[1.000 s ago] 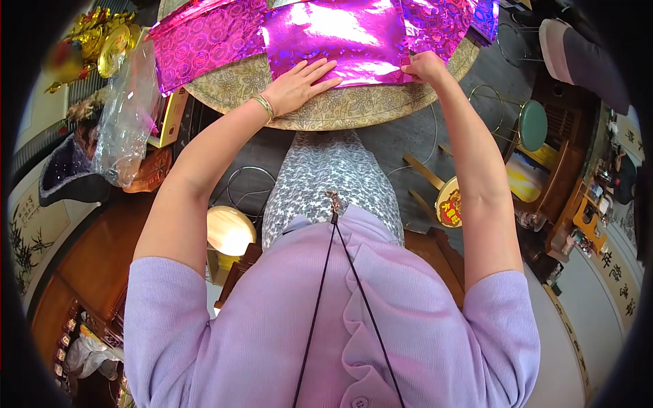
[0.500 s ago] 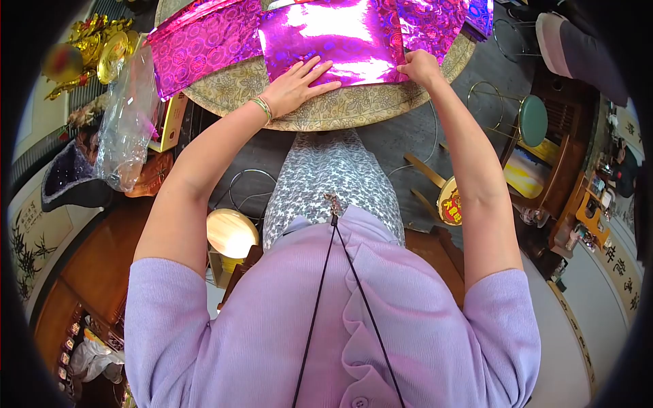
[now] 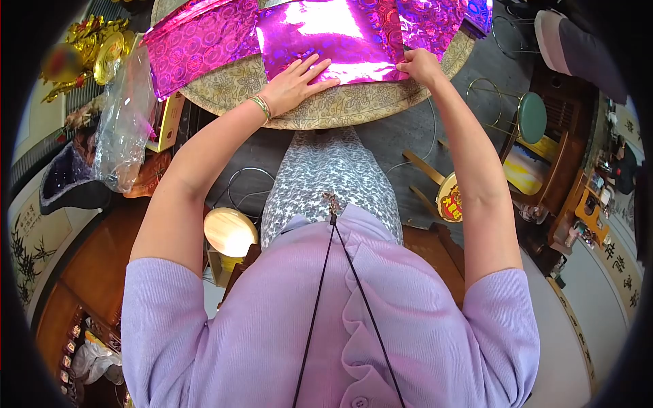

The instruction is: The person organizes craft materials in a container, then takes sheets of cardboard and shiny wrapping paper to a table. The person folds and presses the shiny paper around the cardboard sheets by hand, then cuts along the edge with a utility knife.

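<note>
A shiny magenta foil sheet [image 3: 326, 41] lies on the round table [image 3: 340, 109], near its front edge. My left hand [image 3: 296, 83] rests flat with fingers spread on the sheet's lower left part and the table's patterned cover; bracelets circle the wrist. At the sheet's lower right corner, my right hand [image 3: 420, 66] has thumb and fingers pinched on the foil edge. Patterned pink foil [image 3: 204, 51] lies to the left, and more patterned foil [image 3: 435, 27] to the right, with its far end purple-blue.
Clear plastic [image 3: 124, 129] hangs at the left beside gold ornaments [image 3: 109, 54]. A green stool [image 3: 532, 117] and a wooden stool with a red emblem [image 3: 450, 198] stand at the right. Another round stool [image 3: 230, 232] is below the table. A person's clothed limb [image 3: 585, 51] shows at upper right.
The foil and table have shifted slightly left and up in the view. Both hands keep nearly the same places, with my right hand still pinching the sheet's corner.
</note>
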Tool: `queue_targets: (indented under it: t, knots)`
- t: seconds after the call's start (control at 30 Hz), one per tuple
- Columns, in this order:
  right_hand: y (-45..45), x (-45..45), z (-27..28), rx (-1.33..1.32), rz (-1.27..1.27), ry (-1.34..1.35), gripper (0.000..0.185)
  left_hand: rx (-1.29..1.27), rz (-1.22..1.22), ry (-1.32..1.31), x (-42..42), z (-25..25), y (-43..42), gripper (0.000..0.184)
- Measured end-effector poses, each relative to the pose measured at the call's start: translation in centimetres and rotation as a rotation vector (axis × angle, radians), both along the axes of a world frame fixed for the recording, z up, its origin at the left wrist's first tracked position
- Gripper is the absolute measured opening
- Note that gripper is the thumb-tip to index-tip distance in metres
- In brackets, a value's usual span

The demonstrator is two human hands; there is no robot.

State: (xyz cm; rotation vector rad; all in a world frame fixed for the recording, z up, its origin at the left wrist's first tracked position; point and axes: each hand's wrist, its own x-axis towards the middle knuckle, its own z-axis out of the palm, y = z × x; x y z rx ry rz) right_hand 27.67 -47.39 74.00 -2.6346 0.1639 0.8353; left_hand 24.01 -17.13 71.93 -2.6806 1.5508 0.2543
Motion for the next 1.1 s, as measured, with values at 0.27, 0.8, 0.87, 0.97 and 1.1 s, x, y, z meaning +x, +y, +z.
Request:
queue_targets:
  t: [0.27, 0.8, 0.87, 0.97, 1.1]
  knots:
    - [1.3, -0.9, 0.1, -0.117, 0.029, -0.111, 0.016, 0.006, 0.004, 0.003, 0.1, 0.1, -0.1, 0.070]
    - [1.3, -3.4, -1.1, 0.062, -0.471, -0.222, 0.021, -0.037, 0.008, 0.026, 0.1, 0.0, -0.4, 0.071]
    - [1.2, -3.3, -1.4, 0.063, -0.479, -0.198, 0.025, -0.037, 0.014, 0.036, 0.0, 0.1, -0.4, 0.071]
    - [1.2, -3.5, -1.2, 0.094, -0.465, -0.253, 0.025, -0.011, 0.008, 0.028, 0.0, 0.2, -0.4, 0.071]
    - [1.4, -4.3, -0.8, 0.175, -0.448, -0.375, 0.025, -0.016, 0.010, 0.021, 0.1, 0.1, -0.5, 0.070]
